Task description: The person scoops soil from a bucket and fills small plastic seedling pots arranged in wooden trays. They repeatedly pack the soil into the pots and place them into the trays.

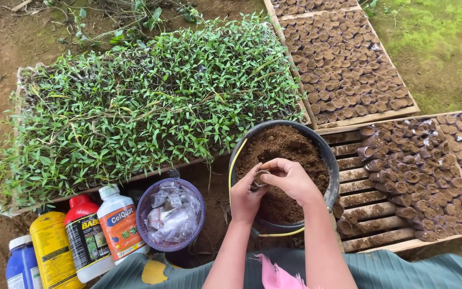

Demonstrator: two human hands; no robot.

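Right at the lower middle of the frame, the left hand is cupped around a small soil-filled pot, gripping it from below, while the right hand curls over the top of it, fingertips pinched at the pot's mouth — whether they hold a pinch of soil I cannot tell. Both hands hover over a black bucket full of brown soil, with a yellow cord running along the bucket's left rim. Just right of the bucket lies a slatted wooden tray, its right part packed with small filled pots. Up and to the left spreads a broad bed of green seedlings — another tray of filled pots sits at the upper right. At the lower left stand a purple basket of clear plastic bags and several bottles.
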